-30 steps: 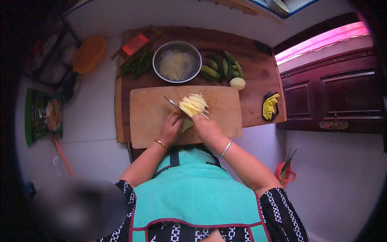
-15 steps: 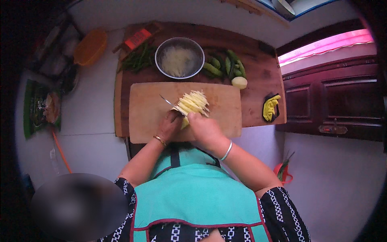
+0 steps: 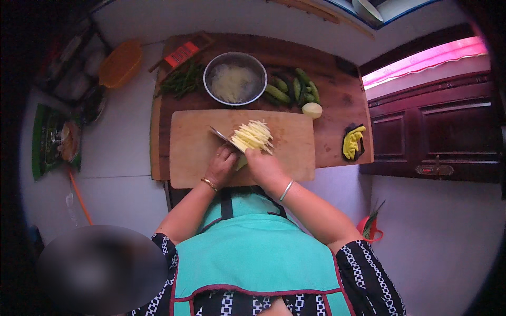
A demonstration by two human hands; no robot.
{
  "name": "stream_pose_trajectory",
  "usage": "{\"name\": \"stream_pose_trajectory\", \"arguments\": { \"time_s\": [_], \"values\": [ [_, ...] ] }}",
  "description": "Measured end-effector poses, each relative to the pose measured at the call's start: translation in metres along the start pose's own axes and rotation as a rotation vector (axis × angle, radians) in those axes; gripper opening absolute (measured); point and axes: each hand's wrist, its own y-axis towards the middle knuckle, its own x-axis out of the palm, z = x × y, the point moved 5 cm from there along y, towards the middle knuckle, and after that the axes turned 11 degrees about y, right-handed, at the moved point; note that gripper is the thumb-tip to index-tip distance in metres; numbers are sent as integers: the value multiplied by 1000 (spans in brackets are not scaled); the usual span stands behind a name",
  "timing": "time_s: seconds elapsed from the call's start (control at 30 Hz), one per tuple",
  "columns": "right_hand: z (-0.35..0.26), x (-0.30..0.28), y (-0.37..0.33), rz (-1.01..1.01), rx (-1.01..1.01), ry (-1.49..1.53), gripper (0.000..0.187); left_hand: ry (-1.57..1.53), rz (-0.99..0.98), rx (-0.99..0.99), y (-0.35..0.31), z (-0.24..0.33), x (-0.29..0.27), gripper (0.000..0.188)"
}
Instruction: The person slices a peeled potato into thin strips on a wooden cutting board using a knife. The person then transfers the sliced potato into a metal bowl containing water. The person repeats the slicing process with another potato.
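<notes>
On the wooden cutting board [image 3: 292,147] lies a heap of pale yellow potato strips [image 3: 253,135]. My right hand [image 3: 264,168] is closed round the handle of a knife [image 3: 223,137], its blade slanting up to the left along the heap's near side. Just left of it, my left hand [image 3: 221,164] presses with bent fingers on a piece of potato [image 3: 241,161], mostly hidden under the fingers and the knife. Behind the board stands a metal bowl [image 3: 206,87] holding more fine strips in what looks like water. One whole peeled potato [image 3: 312,110] sits beyond the board's far right corner.
Several green cucumber-like vegetables [image 3: 308,92] lie right of the bowl. Green beans or peppers [image 3: 182,79] and a red-orange grater-like board [image 3: 182,53] are to its left. A yellow-and-black cloth [image 3: 353,142] rests at the table's right edge. An orange basket [image 3: 120,64] stands far left.
The knife and my right hand have shifted very slightly. My left hand keeps its place on the potato piece. The whole view has tilted a little.
</notes>
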Motion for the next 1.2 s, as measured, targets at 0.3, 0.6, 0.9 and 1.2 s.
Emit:
{"name": "stream_pose_trajectory", "arguments": {
  "time_s": [0.3, 0.6, 0.9, 1.2],
  "values": [
    [-22, -16, -2, -64, 7, -54, 14, -22, -54, -63, -9, -6, 10, 21],
    [-22, -15, -4, -23, -52, -93, 14, -49, -58, -44, -11, -8, 10, 21],
    [15, 9, -1, 153, -164, -45, 11, -48, -54, -31, -2, -5, 6, 23],
    [13, 19, 2, 94, -95, -25, 11, 30, -91, -29, -9, -1, 5, 27]
  ]
}}
